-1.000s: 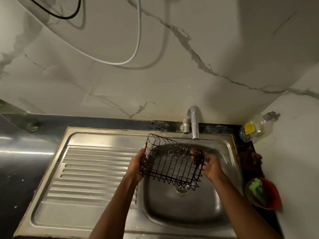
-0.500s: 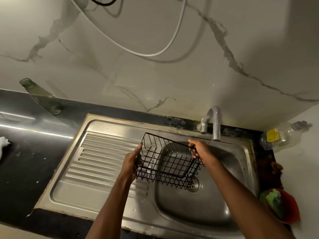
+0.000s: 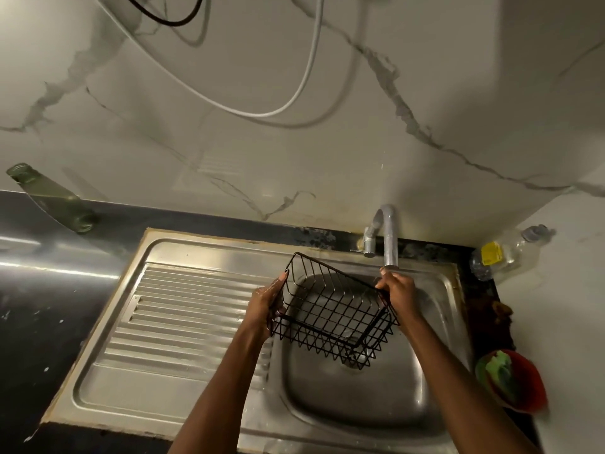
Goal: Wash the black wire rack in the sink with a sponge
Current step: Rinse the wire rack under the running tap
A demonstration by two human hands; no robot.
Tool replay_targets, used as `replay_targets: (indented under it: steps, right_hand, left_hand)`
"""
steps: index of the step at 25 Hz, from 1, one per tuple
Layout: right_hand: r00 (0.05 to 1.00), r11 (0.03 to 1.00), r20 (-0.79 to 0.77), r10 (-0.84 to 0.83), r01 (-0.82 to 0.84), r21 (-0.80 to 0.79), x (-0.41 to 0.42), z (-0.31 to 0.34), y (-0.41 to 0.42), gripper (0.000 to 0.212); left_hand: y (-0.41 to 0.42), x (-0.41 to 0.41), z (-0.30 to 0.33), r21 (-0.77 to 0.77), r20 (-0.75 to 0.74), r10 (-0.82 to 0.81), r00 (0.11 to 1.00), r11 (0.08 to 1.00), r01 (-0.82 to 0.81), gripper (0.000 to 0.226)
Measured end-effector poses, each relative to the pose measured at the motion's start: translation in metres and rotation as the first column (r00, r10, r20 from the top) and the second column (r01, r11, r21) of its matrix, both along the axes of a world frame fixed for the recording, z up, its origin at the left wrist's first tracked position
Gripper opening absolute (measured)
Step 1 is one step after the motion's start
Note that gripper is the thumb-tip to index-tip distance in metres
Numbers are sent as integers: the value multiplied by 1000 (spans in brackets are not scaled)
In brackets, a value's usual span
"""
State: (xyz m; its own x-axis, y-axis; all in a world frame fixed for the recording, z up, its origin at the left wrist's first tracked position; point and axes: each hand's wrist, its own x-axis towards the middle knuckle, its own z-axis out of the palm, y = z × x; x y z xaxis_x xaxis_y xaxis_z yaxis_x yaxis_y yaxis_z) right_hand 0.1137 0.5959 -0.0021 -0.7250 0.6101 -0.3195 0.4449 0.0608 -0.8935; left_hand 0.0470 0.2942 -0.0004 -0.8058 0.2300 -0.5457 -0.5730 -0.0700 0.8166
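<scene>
Black wire rack point(image 3: 330, 311), both hands' fingers clamped on opposite rims, hangs tilted over the steel sink basin point(image 3: 353, 394) at lower centre, likely so water drains there.

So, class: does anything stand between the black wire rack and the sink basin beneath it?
Nothing visible does. The left hand and right hand hold the black wire rack by its sides directly above the sink basin, which shows only its drain through the wires.
</scene>
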Motion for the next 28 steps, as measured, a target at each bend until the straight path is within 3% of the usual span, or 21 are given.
replay_targets:
  steps: [4,7,9,10,12,14,16,18,21,23,25,28]
  right_hand:
    - [962,961,52,269,-265,-81,4,11,-11,39]
    - [848,856,203,489,-512,77,-10,19,-26,36]
    - [884,878,224,411,-449,164,-23,20,-30,27]
    - [934,930,195,299,-331,158,-28,19,-31,23]
    - [997,999,65,-40,42,-24,-40,18,-31,24]
    - [950,913,12,-312,304,-274,-51,20,-29,22]
    - [895,786,42,-443,411,-463,-54,21,-30,11]
    - [902,767,98,-420,410,-493,-49,21,-34,12]
    - [934,878,159,-321,356,-321,-42,25,-41,21]
    - [946,917,157,-283,315,-243,-37,30,-42,18]
    - [985,951,90,-147,165,-260,-30,38,-47,14]
    - [998,925,-52,-18,-3,-379,-19,47,-50,8]
  left_hand:
    - [-12,2,-7,37,46,6,999,999,-8,59]
    - [-20,5,-1,70,77,53,996,996,-58,50]
    - [-24,5,5,69,74,107,991,991,-112,40]
    - [-26,3,6,61,73,126,989,990,-131,39]
    - [-29,0,5,55,69,141,988,988,-145,49]
    - [-31,-2,3,69,74,157,985,984,-162,60]
    - [-34,-5,1,79,73,148,986,985,-154,63]
    - [-38,-6,1,67,70,132,989,988,-137,65]
    - [-39,-8,3,13,60,77,995,997,-78,65]
    - [-30,-12,10,-13,57,6,998,1000,-6,49]
    - [-11,-18,18,-40,26,-125,992,991,126,48]
    - [37,-27,37,-176,-72,-397,915,908,380,52]
